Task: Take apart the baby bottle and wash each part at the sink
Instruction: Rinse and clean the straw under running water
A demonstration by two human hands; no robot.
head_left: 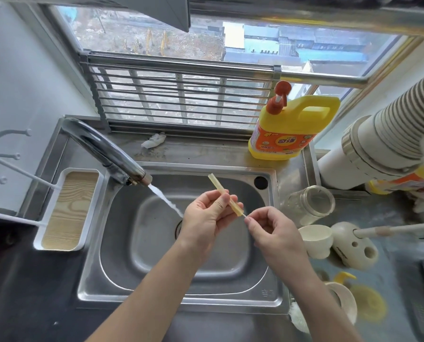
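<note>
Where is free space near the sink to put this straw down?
Free: the ledge behind the sink, between the crumpled tissue and the detergent bottle; also the wood-grain tray left of the faucet. Crowded: the counter to the right, with the glass bottle, cup and brush holder.

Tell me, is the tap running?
On. White water pours from the faucet into the sink, landing by the drain, beside the left hand holding the straw.
</note>
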